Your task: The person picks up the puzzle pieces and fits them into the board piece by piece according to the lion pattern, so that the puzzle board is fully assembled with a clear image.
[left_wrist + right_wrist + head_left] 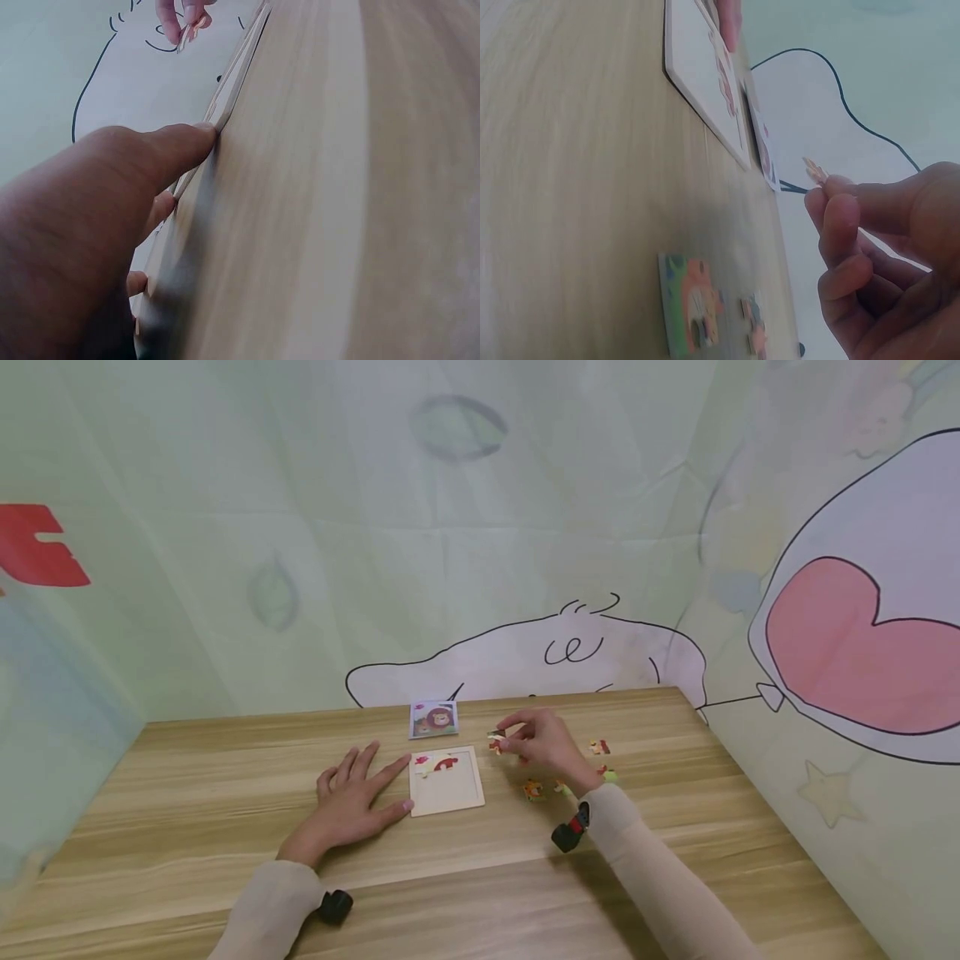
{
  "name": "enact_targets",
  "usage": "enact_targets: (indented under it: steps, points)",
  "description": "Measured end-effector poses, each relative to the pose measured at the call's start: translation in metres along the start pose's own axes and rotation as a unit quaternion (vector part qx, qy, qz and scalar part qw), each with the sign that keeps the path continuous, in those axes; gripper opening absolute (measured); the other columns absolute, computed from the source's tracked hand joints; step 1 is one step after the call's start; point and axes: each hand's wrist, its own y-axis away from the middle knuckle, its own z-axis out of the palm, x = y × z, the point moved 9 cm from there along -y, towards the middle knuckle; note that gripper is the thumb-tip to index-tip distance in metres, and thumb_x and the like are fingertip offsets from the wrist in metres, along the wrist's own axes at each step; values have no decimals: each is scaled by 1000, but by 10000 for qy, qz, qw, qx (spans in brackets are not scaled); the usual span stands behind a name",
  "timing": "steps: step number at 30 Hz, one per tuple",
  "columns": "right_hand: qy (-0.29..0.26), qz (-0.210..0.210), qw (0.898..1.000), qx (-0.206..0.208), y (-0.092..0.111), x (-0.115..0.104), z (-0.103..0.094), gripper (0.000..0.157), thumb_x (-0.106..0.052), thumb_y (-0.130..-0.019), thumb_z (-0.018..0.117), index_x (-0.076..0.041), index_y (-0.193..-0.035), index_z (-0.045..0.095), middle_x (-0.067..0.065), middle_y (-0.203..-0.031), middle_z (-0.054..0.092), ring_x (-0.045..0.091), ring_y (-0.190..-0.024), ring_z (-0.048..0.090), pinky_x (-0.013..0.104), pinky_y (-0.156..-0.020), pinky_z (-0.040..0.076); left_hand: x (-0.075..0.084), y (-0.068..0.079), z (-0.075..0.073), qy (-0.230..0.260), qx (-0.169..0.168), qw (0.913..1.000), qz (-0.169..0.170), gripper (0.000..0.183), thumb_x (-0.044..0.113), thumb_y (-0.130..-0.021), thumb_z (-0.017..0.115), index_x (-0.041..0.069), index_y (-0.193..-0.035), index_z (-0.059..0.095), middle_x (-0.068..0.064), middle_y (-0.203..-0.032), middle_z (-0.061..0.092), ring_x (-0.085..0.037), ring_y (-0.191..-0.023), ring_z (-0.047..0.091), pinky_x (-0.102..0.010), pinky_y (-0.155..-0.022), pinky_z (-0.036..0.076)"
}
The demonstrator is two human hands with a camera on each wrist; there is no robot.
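My right hand (547, 745) pinches a jigsaw piece (496, 742) between thumb and fingertips, just right of a pale square puzzle board (448, 797). In the right wrist view the piece (815, 171) is held up off the table, seen nearly edge-on. A few joined pieces (441, 764) lie along the board's upper edge inside its raised frame. With fingers spread, my left hand (348, 806) rests on the table, thumb and index finger touching the board's left side. In the left wrist view the thumb (176, 150) presses at the board's edge.
Behind the board lies a lion picture card (433, 722). Loose pieces are scattered to the right: an orange-faced one (533, 790), a green one (608, 775) and a red-and-cream one (599, 747) among them. A printed curtain (337, 568) hangs behind the wooden table (202, 793).
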Motion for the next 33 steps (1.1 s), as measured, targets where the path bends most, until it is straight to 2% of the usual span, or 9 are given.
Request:
enact_targets:
  steps: [7, 15, 21, 33]
  points:
    - [-92, -3, 9998, -158, -1, -3, 12, 21, -11, -96, 81, -11, -117, 81, 10, -93, 81, 16, -59, 61, 24, -55, 48, 0, 1, 0, 8, 12, 10000, 18, 76, 59, -100, 64, 25, -165, 46, -27, -178, 17, -60, -162, 6, -80, -117, 5]
    - [-198, 213, 9992, -285, -2, 2, 24, 19, -16, -97, 81, -17, -116, 81, 8, -96, 77, 17, -62, 63, 26, -56, 50, 1, 2, 0, 11, 18, 10000, 10, 76, 60, -100, 63, 25, -165, 45, -27, -178, 17, -60, -162, 6, -80, -117, 5]
    - [-153, 172, 9991, -368, -3, 4, 36, 17, -16, -97, 79, -18, -114, 81, 8, -97, 78, 17, -60, 64, 26, -55, 50, 0, 1, 1, -7, 22, 10000, 17, 76, 59, -100, 63, 25, -165, 45, -27, -178, 17, -60, -162, 6, -79, -117, 5]
    - [-42, 190, 9991, -368, -7, -2, 55, 17, -14, -99, 76, -14, -116, 81, 10, -98, 79, 14, -53, 60, 24, -52, 46, -1, 0, 2, -55, -8, 10000, 0, 76, 60, -100, 63, 25, -165, 44, -27, -178, 16, -60, -162, 6, -80, -117, 5]
